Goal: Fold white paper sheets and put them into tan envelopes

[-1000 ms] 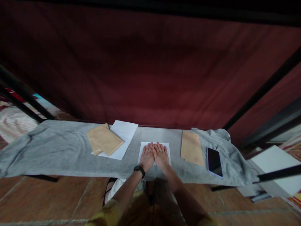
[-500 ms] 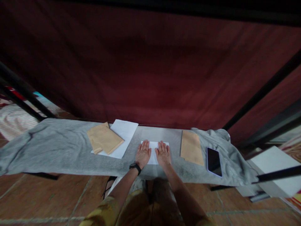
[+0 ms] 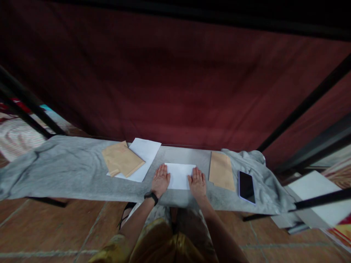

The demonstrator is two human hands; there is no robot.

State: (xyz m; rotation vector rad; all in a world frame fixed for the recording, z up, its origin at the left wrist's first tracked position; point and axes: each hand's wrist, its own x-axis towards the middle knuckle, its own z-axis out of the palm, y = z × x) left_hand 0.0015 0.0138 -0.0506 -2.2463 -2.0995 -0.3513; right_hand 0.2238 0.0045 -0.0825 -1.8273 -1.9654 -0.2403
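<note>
A small white sheet of paper (image 3: 179, 176), perhaps folded, lies flat on the grey cloth in front of me. My left hand (image 3: 161, 180) rests palm down at its left edge, fingers stretched forward, with a dark band on the wrist. At the opposite edge my right hand (image 3: 197, 183) lies flat too, fingertips touching the paper's right side. Nothing is gripped in either hand. Brown paper envelopes (image 3: 123, 159) overlap on larger white paper (image 3: 146, 150) to the left. More brown envelopes (image 3: 221, 171) lie just right of my right hand.
A phone (image 3: 246, 187) with a dark screen lies on the grey cloth (image 3: 74, 171) at the right. Behind the bench hangs a dark red curtain (image 3: 175, 91) between black bars. A white box (image 3: 319, 197) stands at the far right, low beside the bench.
Both hands have slid outward from the middle of the white paper to its two side edges, so more of its surface shows. The envelopes and phone stay in place on the cloth.
</note>
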